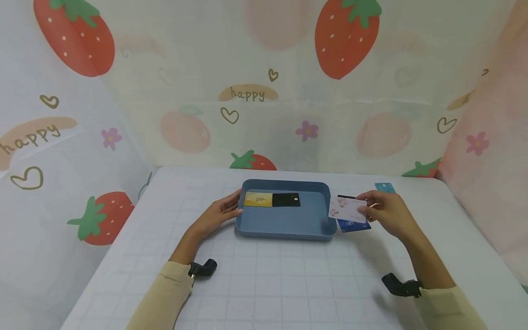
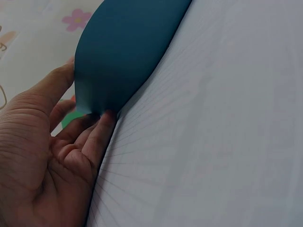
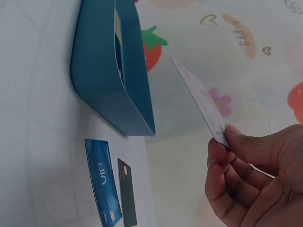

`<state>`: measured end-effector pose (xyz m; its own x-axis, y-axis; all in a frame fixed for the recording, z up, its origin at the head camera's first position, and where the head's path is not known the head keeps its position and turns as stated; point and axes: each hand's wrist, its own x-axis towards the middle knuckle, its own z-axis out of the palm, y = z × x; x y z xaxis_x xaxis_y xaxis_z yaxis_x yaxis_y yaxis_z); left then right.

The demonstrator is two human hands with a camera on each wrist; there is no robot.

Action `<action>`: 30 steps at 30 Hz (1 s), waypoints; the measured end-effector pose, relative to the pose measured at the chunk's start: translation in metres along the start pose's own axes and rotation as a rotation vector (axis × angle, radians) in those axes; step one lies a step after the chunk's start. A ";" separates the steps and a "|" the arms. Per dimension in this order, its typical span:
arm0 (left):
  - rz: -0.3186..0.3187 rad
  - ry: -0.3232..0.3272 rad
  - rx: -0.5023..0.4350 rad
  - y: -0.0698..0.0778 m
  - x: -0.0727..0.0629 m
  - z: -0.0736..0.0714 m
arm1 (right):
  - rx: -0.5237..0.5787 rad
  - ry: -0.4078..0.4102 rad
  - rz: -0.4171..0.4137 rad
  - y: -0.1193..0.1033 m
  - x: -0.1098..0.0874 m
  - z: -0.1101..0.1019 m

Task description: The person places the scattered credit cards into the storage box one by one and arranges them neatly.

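Note:
My right hand (image 1: 391, 214) pinches a pale pink card (image 1: 346, 209) with a floral print between thumb and fingers. In the right wrist view that card (image 3: 201, 101) is tilted in the air beside the tray's right end. My left hand (image 1: 215, 217) rests against the outer left wall of the blue tray (image 1: 284, 232), its fingertips touching it. Inside the tray, a yellow card (image 1: 258, 200) and a black card (image 1: 286, 200) lie end to end near the back. The pink card partly covers a blue card (image 1: 353, 226) on the table in the head view.
A dark card (image 3: 127, 194) lies beside the blue card, mostly hidden in the head view. Farther back, behind my right hand, is a teal card (image 1: 384, 187). The white table (image 1: 255, 284) meets a strawberry-printed cloth backdrop (image 1: 284, 151) at its rear.

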<state>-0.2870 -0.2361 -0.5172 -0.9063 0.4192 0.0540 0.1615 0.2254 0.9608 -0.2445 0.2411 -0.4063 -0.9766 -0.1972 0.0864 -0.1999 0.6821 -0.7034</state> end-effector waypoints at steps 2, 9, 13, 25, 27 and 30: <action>0.001 -0.002 0.000 0.001 0.001 0.000 | 0.014 -0.006 0.007 0.000 0.003 0.001; -0.010 0.001 -0.007 0.003 0.003 0.001 | 0.068 -0.026 0.008 0.000 0.014 0.009; -0.014 0.006 -0.010 0.001 0.001 0.000 | 0.066 -0.035 0.011 -0.003 0.022 0.014; -0.003 -0.002 -0.008 -0.001 0.002 0.000 | 0.064 -0.052 0.027 -0.014 0.043 0.019; -0.005 -0.002 -0.010 -0.001 0.002 0.000 | 0.068 -0.056 0.035 -0.015 0.046 0.020; -0.011 0.002 -0.007 -0.001 0.001 0.000 | 0.072 -0.071 0.044 -0.016 0.051 0.022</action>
<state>-0.2882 -0.2360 -0.5181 -0.9088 0.4149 0.0438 0.1488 0.2243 0.9631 -0.2894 0.2045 -0.4066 -0.9756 -0.2193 0.0055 -0.1480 0.6394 -0.7545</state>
